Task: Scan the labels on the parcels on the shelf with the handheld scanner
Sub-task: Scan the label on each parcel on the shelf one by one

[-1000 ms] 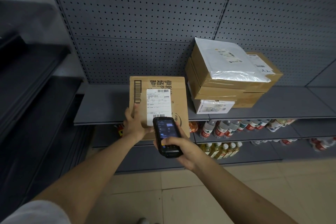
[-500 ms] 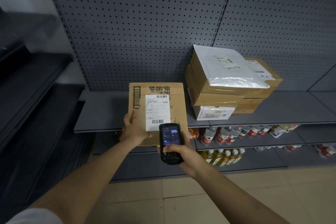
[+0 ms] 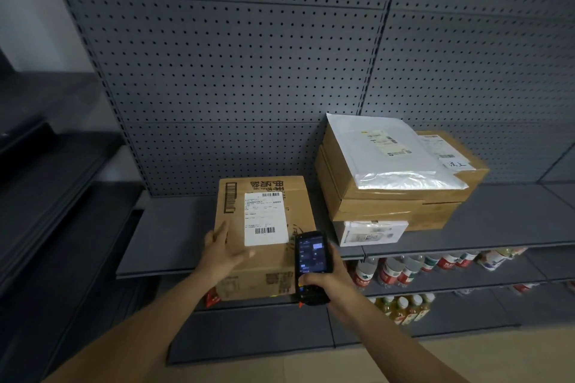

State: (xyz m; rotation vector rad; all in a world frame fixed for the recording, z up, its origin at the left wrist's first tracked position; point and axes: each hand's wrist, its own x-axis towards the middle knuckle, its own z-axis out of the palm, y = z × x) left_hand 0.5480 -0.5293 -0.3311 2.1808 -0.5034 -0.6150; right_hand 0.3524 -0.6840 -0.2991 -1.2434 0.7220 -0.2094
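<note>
Right hand point(image 3: 326, 281) gripped scanner point(image 3: 312, 261), screen lit, at box's point(image 3: 264, 236) 4 o'clock. Left hand point(image 3: 222, 250) lay open, flat on box top, at label's point(image 3: 265, 218) 8 o'clock. Box overhung shelf point(image 3: 165, 236) edge; parcel stack point(image 3: 395, 177) at 2 o'clock.

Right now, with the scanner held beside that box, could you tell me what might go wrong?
1. The brown box overhangs the shelf edge, with only the open left hand resting on it; it could tip off.
2. The scanner in the right hand sits beside the white label, so the scan may miss.
3. The grey mailer overhangs the stack's edge and could slide off.
</note>
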